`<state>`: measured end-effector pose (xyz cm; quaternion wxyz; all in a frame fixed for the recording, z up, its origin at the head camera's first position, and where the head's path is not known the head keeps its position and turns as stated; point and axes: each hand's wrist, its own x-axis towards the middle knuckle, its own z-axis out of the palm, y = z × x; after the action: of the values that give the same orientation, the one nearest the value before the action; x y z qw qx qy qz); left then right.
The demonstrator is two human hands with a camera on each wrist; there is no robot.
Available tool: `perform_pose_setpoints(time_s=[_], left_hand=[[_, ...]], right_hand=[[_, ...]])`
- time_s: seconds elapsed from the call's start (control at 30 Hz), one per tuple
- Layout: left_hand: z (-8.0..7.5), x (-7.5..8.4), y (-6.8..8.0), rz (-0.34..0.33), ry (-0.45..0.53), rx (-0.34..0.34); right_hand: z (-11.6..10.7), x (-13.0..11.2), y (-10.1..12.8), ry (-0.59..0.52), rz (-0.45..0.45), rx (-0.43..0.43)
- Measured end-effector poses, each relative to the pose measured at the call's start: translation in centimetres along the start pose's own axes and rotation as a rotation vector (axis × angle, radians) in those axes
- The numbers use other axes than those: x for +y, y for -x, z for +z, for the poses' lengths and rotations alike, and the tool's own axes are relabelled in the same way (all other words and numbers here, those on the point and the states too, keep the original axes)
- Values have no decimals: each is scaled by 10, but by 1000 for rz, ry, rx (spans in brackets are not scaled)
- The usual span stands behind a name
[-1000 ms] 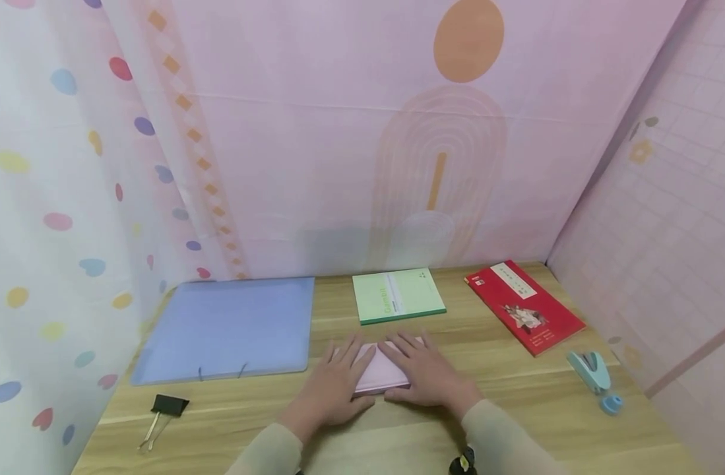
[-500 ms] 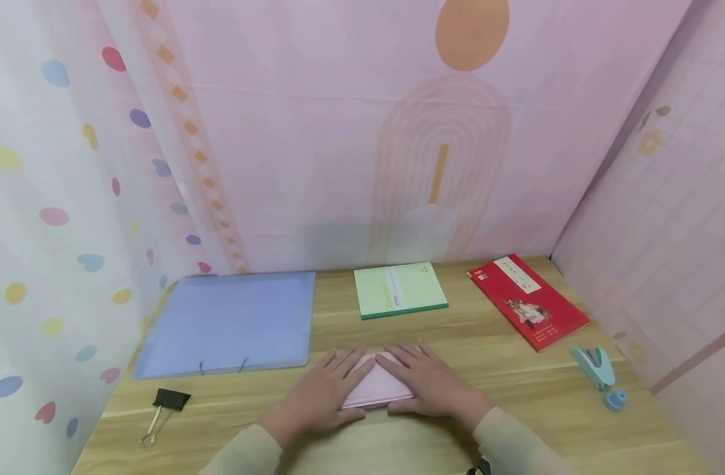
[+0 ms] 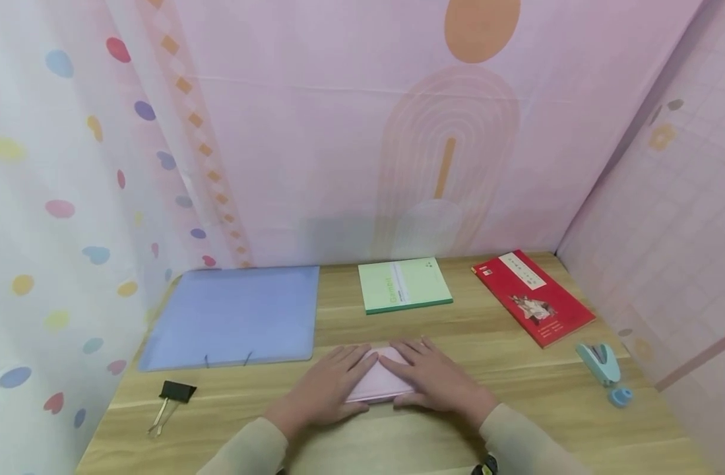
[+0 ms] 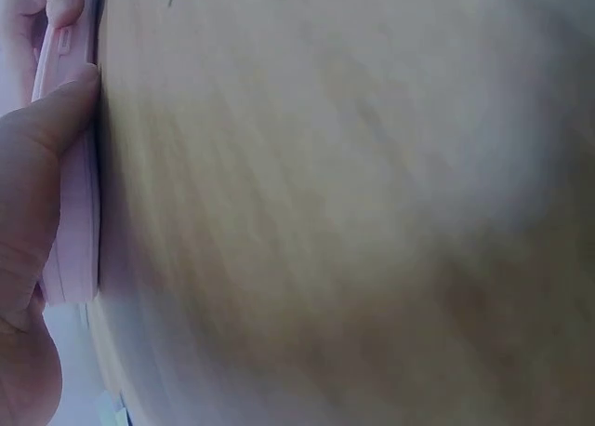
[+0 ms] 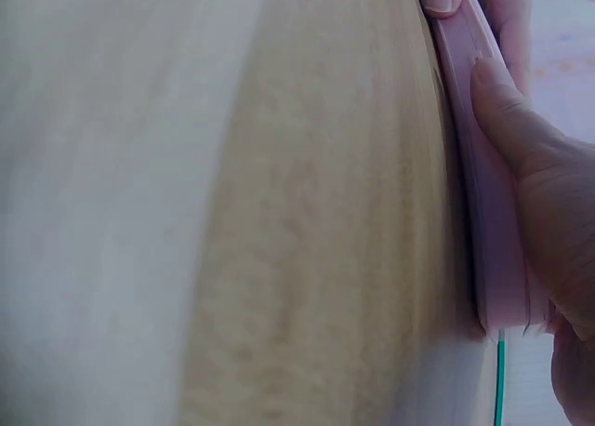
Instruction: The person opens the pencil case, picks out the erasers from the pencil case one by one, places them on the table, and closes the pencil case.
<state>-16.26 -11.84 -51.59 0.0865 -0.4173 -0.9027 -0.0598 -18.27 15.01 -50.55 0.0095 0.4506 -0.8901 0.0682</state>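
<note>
A flat pink case point(image 3: 378, 384) with rounded edges lies on the wooden table in front of me. My left hand point(image 3: 329, 384) holds its left end, fingers laid over the top and thumb on the front side. My right hand point(image 3: 433, 376) holds the right end in the same way. In the left wrist view, a thumb point(image 4: 70, 110) presses the side of the case near a small raised tab point(image 4: 64, 41). The right wrist view shows the other thumb point(image 5: 502, 110) against the same side. Both hands hide the ends of the case.
A blue folder point(image 3: 237, 316) lies at the back left, with a black binder clip point(image 3: 178, 391) before it. Behind the hands is a green notebook point(image 3: 406, 284). To the right are a red book point(image 3: 531, 297), a light blue stapler point(image 3: 599, 363) and a small blue round piece point(image 3: 620, 396).
Both hands have drawn the pink case a little toward me, away from the green notebook. The head view has tilted slightly downward. The other things on the table stay put.
</note>
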Motion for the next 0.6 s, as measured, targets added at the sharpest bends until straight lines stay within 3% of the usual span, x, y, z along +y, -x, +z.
perform_pose_setpoints(time_s=[0.3,0.43,0.6], left_hand=[[-5,-1,1,-1,-15,-14],[-12,1,11,-34,20,0],[-22,0,29,-49,33,75]], right_hand=[[-6,1,-1,-69,-10,-10],[-7,5,7,-113,11,17],[-20,18,31,-123,27,108]])
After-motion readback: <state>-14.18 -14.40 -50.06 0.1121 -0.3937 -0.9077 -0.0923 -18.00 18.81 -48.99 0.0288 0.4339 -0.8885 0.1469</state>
